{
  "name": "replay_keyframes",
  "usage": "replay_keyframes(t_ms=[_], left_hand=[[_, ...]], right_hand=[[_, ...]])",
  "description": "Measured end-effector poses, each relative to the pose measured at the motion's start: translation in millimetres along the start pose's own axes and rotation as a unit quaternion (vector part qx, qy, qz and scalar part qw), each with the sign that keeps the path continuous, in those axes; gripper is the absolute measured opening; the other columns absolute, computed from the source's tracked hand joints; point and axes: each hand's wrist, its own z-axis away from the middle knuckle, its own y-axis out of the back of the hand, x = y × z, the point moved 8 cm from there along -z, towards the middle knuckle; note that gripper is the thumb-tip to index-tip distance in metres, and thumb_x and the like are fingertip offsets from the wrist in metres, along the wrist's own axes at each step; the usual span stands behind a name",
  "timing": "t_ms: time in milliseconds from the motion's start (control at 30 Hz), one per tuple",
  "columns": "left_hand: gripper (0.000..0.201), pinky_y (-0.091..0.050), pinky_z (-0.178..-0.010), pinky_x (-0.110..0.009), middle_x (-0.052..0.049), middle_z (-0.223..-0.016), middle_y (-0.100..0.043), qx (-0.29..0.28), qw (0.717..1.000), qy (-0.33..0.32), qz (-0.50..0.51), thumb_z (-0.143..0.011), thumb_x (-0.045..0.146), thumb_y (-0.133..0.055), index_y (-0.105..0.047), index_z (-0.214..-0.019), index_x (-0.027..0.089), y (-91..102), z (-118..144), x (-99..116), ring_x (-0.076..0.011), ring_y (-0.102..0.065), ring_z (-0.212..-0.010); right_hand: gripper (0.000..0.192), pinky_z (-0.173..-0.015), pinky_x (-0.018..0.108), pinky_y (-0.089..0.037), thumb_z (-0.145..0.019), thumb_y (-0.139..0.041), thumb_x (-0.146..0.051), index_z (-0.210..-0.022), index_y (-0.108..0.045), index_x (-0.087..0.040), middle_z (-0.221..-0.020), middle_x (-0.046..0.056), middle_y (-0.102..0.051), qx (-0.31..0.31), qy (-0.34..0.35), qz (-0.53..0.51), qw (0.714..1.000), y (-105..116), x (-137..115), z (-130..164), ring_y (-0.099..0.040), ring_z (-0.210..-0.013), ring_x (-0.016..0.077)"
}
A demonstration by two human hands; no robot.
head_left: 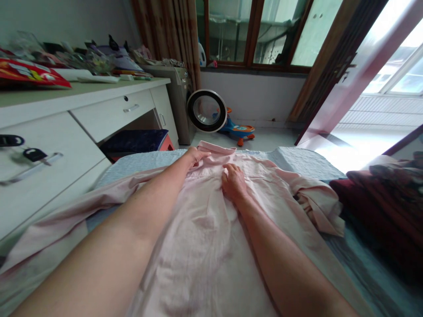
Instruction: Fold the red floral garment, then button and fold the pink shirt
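Note:
A pale pink shirt [205, 229] lies spread on a light blue bed cover [297, 160], collar at the far end. My left hand [195, 156] rests on the collar area at the left, fingers curled onto the fabric. My right hand [234, 181] presses on the shirt just below the collar, fingers bent against the cloth. One sleeve stretches out to the left; the other lies bunched at the right [317, 202]. Whether either hand pinches the fabric is unclear.
A white desk with drawers [99, 114] stands close on the left, its top cluttered. A dark red blanket [380, 207] lies at the right. Beyond the bed stand a washing machine [206, 110] with its round door, a toy ride-on car [239, 130] and an open door [350, 88].

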Motion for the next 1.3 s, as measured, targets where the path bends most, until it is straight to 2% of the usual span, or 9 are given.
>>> replay_keyframes(t_ms=[233, 400, 600, 733, 867, 1033, 1133, 1233, 1300], left_hand=[[0.048, -0.052, -0.068, -0.033, -0.008, -0.078, -0.073, -0.121, 0.968, -0.130, 0.175, -0.055, 0.039, -0.085, -0.075, -0.092, 0.011, -7.6, 59, 32, -0.0227, -0.067, -0.075], [0.036, -0.051, -0.071, -0.030, -0.006, -0.081, -0.072, -0.236, 0.949, -0.206, 0.046, -0.067, 0.040, -0.077, -0.076, -0.090, 0.013, -1.8, 109, 47, -0.0211, -0.065, -0.078], [0.027, -0.048, -0.072, -0.024, -0.002, -0.084, -0.073, -0.209, 0.919, -0.301, -0.144, -0.079, 0.040, -0.061, -0.078, -0.087, 0.019, 7.8, 135, 48, -0.0193, -0.065, -0.083], [0.029, -0.049, -0.073, -0.027, -0.002, -0.086, -0.073, -0.184, 0.935, -0.281, -0.111, -0.074, 0.041, -0.066, -0.077, -0.089, 0.018, 14.3, 130, 43, -0.0200, -0.065, -0.083], [0.040, -0.050, -0.073, -0.031, -0.004, -0.084, -0.071, -0.165, 0.963, -0.210, 0.022, -0.067, 0.044, -0.074, -0.074, -0.093, 0.014, 19.2, 106, 37, -0.0194, -0.063, -0.079], [0.034, -0.050, -0.075, -0.035, -0.007, -0.085, -0.072, -0.097, 0.981, -0.165, 0.034, -0.069, 0.042, -0.075, -0.073, -0.089, 0.014, 20.3, 61, 44, -0.0218, -0.065, -0.080], [0.031, -0.049, -0.083, -0.042, -0.012, -0.101, -0.072, 0.045, 0.986, -0.136, -0.089, -0.079, 0.034, -0.065, -0.070, -0.103, 0.016, 33.2, 37, 48, -0.0294, -0.064, -0.095], [0.049, -0.041, -0.098, -0.051, -0.018, -0.130, -0.059, 0.226, 0.928, -0.121, -0.271, -0.082, 0.030, -0.060, -0.055, -0.130, 0.018, 44.9, 37, 49, -0.0376, -0.051, -0.122], [0.055, -0.034, -0.105, -0.052, -0.018, -0.142, -0.049, 0.242, 0.888, -0.165, -0.354, -0.086, 0.030, -0.054, -0.046, -0.139, 0.018, 31.7, 44, 46, -0.0375, -0.043, -0.131]], right_hand=[[0.063, -0.104, 0.038, -0.039, -0.085, -0.034, -0.015, -0.148, -0.033, -0.011, -0.133, 0.016, -0.053, 0.132, -0.143, -0.104, 0.975, 17, 39, -3, -0.050, -0.119, 0.0236], [0.066, -0.107, 0.039, -0.037, -0.088, -0.029, -0.016, -0.154, -0.024, -0.010, -0.146, 0.019, -0.039, 0.195, -0.190, -0.058, 0.961, 42, 53, -3, -0.039, -0.134, 0.0255], [0.036, -0.086, 0.031, -0.047, -0.085, -0.041, -0.024, -0.110, -0.067, -0.017, -0.107, 0.010, -0.065, 0.196, -0.059, -0.102, 0.974, 60, 37, -4, -0.058, -0.102, 0.0224], [0.024, -0.066, 0.026, -0.043, -0.083, -0.043, -0.029, -0.068, -0.059, -0.020, -0.065, 0.000, -0.058, 0.200, -0.078, -0.101, 0.971, 64, 46, -2, -0.051, -0.065, 0.0159], [0.018, -0.065, 0.025, -0.041, -0.083, -0.046, -0.031, -0.078, -0.059, -0.021, -0.062, -0.002, -0.056, 0.261, -0.110, -0.081, 0.956, 74, 57, -1, -0.050, -0.060, 0.0148], [0.034, -0.068, 0.026, -0.046, -0.085, -0.044, -0.028, -0.114, -0.057, -0.016, -0.077, 0.001, -0.064, 0.264, -0.124, -0.111, 0.950, 75, 61, -7, -0.058, -0.064, 0.0159], [0.053, -0.076, 0.029, -0.049, -0.086, -0.037, -0.022, -0.138, -0.043, -0.014, -0.119, 0.014, -0.062, 0.241, -0.111, -0.112, 0.958, 72, 57, -10, -0.065, -0.080, 0.0167], [0.054, -0.092, 0.033, -0.047, -0.086, -0.034, -0.018, -0.139, -0.046, -0.017, -0.139, 0.015, -0.052, 0.191, -0.058, -0.067, 0.978, 63, 46, -13, -0.061, -0.110, 0.0202], [0.048, -0.102, 0.036, -0.042, -0.087, -0.034, -0.019, -0.130, -0.055, -0.018, -0.137, 0.012, -0.055, 0.134, -0.021, -0.034, 0.990, 51, 40, -14, -0.052, -0.123, 0.0215]])
